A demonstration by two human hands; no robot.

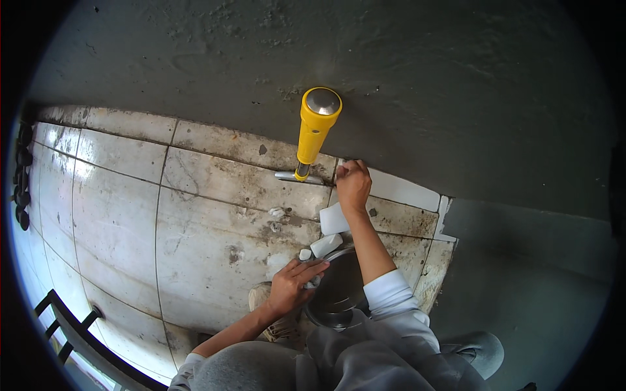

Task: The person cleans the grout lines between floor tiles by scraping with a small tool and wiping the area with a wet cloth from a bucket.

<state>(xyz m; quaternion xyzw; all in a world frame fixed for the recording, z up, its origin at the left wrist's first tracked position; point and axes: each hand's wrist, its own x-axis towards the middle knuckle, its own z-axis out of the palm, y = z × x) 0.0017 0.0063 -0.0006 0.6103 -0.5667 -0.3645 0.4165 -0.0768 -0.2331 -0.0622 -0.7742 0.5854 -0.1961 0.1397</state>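
My left hand [293,285] is at the near left rim of a dark round bowl [336,293]. Its fingers are bent over a pale grey lump that I cannot name. Farther off, at the foot of the wall, my right hand [354,186] is closed, fingertips down, by the left end of a white skirting tile [401,189]. Whatever those fingers pinch is hidden. Just left of that hand, a yellow-handled scraper-like tool [313,130] stands upright, its round metal cap on top and flat metal blade on the floor. White tile pieces [334,220] lie between my hands.
Stained pale floor tiles [117,202] stretch left, with white crumbs [276,212] near the tool. A grey plastered wall [195,58] runs along the far side. White edge pieces [445,218] stand at the corner. Dark railing [85,339] lies at lower left, and my shoe [280,329] is beside the bowl.
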